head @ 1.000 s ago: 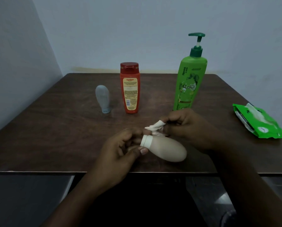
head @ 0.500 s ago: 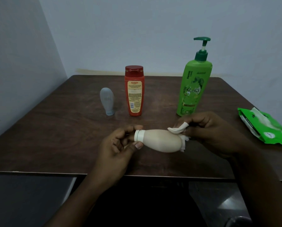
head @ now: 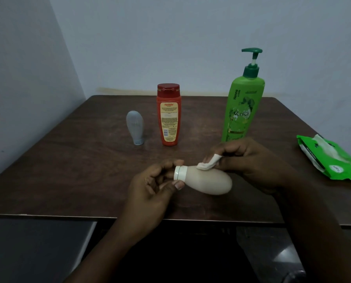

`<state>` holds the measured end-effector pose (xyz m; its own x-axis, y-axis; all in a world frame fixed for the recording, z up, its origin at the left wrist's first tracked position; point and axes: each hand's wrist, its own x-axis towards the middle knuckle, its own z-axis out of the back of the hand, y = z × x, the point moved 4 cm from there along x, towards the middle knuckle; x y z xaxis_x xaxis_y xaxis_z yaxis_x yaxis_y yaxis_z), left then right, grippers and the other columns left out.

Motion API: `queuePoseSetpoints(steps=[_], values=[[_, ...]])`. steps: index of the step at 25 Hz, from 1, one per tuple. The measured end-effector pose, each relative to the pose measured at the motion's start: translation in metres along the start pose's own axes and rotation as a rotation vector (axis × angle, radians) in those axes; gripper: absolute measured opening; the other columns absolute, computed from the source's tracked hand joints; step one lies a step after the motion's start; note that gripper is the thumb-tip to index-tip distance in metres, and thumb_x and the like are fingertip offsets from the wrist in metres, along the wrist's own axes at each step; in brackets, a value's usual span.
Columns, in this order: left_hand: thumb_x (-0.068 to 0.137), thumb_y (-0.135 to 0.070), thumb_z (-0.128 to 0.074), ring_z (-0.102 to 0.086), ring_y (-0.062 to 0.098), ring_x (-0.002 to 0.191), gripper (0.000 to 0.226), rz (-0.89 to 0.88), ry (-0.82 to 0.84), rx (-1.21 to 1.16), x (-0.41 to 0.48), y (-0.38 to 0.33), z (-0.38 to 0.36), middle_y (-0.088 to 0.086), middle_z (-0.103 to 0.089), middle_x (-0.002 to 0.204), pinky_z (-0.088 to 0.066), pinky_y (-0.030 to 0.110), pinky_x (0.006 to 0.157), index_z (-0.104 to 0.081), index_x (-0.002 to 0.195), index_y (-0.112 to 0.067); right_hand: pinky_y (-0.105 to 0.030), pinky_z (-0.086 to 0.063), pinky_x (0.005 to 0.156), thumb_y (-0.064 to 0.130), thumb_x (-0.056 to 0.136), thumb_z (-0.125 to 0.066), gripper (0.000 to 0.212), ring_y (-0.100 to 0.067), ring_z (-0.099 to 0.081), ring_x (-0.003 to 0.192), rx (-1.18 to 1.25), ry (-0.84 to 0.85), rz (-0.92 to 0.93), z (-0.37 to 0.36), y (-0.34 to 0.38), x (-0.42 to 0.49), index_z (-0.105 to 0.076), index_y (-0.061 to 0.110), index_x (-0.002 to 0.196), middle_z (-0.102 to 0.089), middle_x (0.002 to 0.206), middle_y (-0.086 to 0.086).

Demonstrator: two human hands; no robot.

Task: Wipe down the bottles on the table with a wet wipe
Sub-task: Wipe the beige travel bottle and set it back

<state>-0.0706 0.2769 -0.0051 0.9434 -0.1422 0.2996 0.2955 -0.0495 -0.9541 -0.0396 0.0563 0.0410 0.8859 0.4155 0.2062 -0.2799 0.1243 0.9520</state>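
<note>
A small beige bottle with a white cap lies sideways above the near part of the table. My left hand grips it at the cap end. My right hand pinches a white wet wipe and presses it on the bottle's neck, just behind the cap. Farther back stand a small grey bottle upside down on its cap, a red bottle and a tall green pump bottle.
The dark wooden table sits in a corner, with walls at the left and back. A green pack of wet wipes lies at the right edge, a wipe sticking out of it. The table's front edge runs just below my hands.
My right hand has slid the wipe along the beige bottle from its rounded base back to the neck by the cap. My left hand keeps its grip on the cap end.
</note>
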Motion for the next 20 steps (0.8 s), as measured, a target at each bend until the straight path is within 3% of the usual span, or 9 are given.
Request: queuePoseSetpoints(steps=[4, 8, 11, 15, 17, 20], values=[[0.086, 0.014, -0.069, -0.073, 0.006, 0.106, 0.04, -0.022, -0.107, -0.043, -0.001, -0.004, 0.0, -0.008, -0.077, 0.116, -0.055, 0.015, 0.086, -0.069, 0.119, -0.007, -0.031, -0.055, 0.08, -0.009, 0.083, -0.061, 0.024, -0.032, -0.071, 0.098, 0.079, -0.132, 0.022, 0.012, -0.001, -0.019, -0.079, 0.004, 0.093, -0.075, 0.101, -0.019], [0.085, 0.013, -0.07, -0.075, 0.006, 0.102, 0.038, -0.052, -0.238, -0.13, -0.004, -0.007, -0.001, -0.005, -0.078, 0.114, -0.056, 0.014, 0.082, -0.069, 0.119, -0.006, -0.039, -0.056, 0.087, -0.002, 0.086, -0.063, 0.025, -0.031, -0.071, 0.095, 0.112, -0.305, 0.043, 0.012, -0.005, -0.03, -0.079, 0.01, 0.1, -0.076, 0.1, -0.016], [0.082, 0.012, -0.073, -0.076, 0.011, 0.099, 0.033, -0.032, -0.318, -0.231, -0.007, -0.005, -0.008, 0.0, -0.08, 0.105, -0.058, 0.017, 0.079, -0.07, 0.109, -0.008, -0.027, -0.055, 0.085, -0.007, 0.089, -0.065, 0.028, -0.018, -0.072, 0.098, -0.041, -0.545, 0.122, -0.01, -0.004, -0.03, -0.078, 0.014, 0.102, -0.077, 0.101, -0.003], [0.08, 0.012, -0.075, -0.078, 0.013, 0.093, 0.031, 0.007, -0.324, -0.287, -0.011, -0.005, -0.017, 0.002, -0.081, 0.099, -0.059, 0.018, 0.077, -0.07, 0.106, -0.004, -0.011, -0.05, 0.076, -0.006, 0.091, -0.064, 0.032, -0.002, -0.066, 0.092, -0.318, -0.799, 0.24, -0.052, 0.004, -0.04, -0.072, 0.017, 0.112, -0.068, 0.104, 0.002], [0.08, 0.012, -0.075, -0.078, 0.018, 0.094, 0.032, 0.021, -0.314, -0.31, -0.013, -0.006, -0.018, 0.007, -0.081, 0.099, -0.06, 0.021, 0.079, -0.069, 0.108, -0.001, -0.014, -0.051, 0.078, -0.003, 0.091, -0.064, 0.032, -0.003, -0.064, 0.092, -0.405, -0.806, 0.306, -0.071, 0.002, -0.046, -0.07, 0.017, 0.116, -0.064, 0.103, 0.001], [0.08, 0.016, -0.071, -0.079, 0.019, 0.09, 0.031, 0.03, -0.297, -0.36, -0.013, -0.006, -0.018, 0.01, -0.081, 0.096, -0.061, 0.022, 0.076, -0.068, 0.106, 0.0, -0.029, -0.055, 0.077, 0.0, 0.091, -0.063, 0.035, -0.008, -0.063, 0.095, -0.497, -0.679, 0.337, -0.094, -0.005, -0.046, -0.069, 0.019, 0.12, -0.06, 0.105, 0.004]])
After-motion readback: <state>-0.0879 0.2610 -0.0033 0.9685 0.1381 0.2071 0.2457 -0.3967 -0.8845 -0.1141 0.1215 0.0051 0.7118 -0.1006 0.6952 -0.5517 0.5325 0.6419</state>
